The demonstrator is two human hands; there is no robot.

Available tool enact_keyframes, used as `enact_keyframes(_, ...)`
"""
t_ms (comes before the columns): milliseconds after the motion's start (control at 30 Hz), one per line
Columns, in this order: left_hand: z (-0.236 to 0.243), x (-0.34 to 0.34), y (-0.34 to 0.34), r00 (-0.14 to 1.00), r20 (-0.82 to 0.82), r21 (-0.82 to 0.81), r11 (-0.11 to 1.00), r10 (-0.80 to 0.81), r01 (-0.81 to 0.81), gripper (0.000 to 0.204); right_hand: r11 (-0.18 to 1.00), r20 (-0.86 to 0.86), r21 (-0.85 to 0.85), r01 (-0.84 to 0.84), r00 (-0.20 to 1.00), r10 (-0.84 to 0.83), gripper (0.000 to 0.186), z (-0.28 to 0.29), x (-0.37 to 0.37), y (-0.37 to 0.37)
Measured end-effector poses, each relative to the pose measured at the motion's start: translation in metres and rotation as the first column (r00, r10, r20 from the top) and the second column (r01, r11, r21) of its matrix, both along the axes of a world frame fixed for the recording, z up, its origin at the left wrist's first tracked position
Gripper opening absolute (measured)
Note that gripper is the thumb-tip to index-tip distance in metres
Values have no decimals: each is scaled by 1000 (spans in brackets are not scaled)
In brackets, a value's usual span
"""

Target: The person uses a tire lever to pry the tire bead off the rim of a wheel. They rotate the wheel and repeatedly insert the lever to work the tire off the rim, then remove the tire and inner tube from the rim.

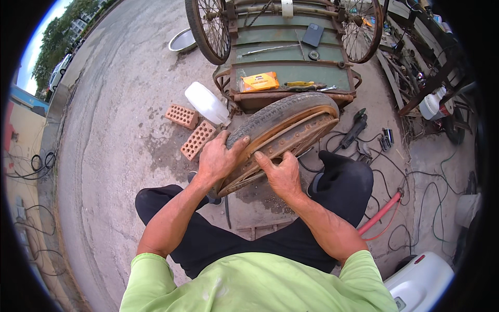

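At the far left a parked vehicle (58,73) is squeezed against the picture's rim, too bent and small to make out in detail. A metal bowl (182,40) lies on the concrete, partly hidden behind the spoked wheel (207,28) of a green cart (291,54). Two perforated bricks (190,128) sit just beside a white plastic jug (207,103).

The left hand (218,158) lies spread over the near left edge of the tyre (275,117), fingers curled onto the rubber – its palm side is hidden. The tyre sits on a rusty rim (283,143) standing tilted on the ground between the person's knees, its top leaning on the cart's end; the lowest part is covered by the hands. The right hand (283,174) presses on the rim, index finger stretched along the metal, holding nothing else; whether the remaining fingers hook under the edge cannot be told.

On the cart lie an orange box (259,81) and a dark phone (313,34). Further right, black tools (355,127) and tangled cables (416,192) blur together – a red bar (382,212) runs out behind the right forearm.
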State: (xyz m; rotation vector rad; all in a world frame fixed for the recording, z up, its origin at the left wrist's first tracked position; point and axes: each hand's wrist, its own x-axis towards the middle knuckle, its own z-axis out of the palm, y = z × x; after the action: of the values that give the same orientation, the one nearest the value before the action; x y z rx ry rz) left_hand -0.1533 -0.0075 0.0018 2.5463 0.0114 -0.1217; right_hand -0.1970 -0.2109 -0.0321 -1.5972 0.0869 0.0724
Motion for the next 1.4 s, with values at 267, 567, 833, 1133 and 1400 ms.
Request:
enact_keyframes(267,2,29,-1,996,-81,-74,996,-46,40,82,992,-96,74,105,991,-98,38,0,4,10)
enact_keyframes(567,0,84,-9,965,-260,84,994,-45,69,79,983,-98,92,160,984,-151,35,-1,22,12)
enact_keyframes(833,-152,80,19,928,-372,104,993,-20,63,88,998,-28,11,-59,998,60,31,-20,-48,5)
enact_keyframes(1133,-151,99,15,913,-380,76,979,-147,190,85,989,132,-95,-112,983,124,36,-26,-57,-2)
enact_keyframes(1400,-51,58,30,979,-29,-19,979,-203,202,72,995,49,-22,-96,994,96,39,-15,-40,-9)
